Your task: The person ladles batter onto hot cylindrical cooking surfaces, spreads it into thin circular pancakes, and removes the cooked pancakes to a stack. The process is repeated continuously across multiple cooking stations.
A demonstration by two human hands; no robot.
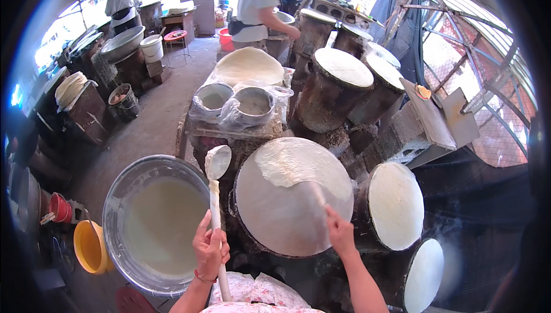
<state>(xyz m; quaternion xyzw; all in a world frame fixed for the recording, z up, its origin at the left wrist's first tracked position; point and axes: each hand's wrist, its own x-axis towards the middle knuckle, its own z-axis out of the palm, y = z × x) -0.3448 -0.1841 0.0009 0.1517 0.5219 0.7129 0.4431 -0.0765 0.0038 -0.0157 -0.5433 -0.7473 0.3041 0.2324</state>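
Note:
My left hand (pixel 210 244) is closed around the long pale handle of a ladle (pixel 218 162), whose batter-coated bowl points up. Left of it stands a wide metal basin (pixel 112 209) of thin pale batter (pixel 165 222). My right hand (pixel 341 230) grips the handle of a spreading tool (pixel 318 193), its far end blurred, over a round griddle (pixel 275 222). Batter (pixel 301 162) covers the griddle's far part in an uneven, wrinkled layer; the near part shows bare grey surface.
Beyond the griddle, plastic-wrapped pots (pixel 254 102) stand before a stack of thin flatbreads (pixel 249 65). More batter-covered griddles on drums (pixel 396 205) line the right. A yellow bucket (pixel 91 248) is left of the basin. A co-worker (pixel 257 7) stands behind the pots, another person (pixel 123 3) at far left.

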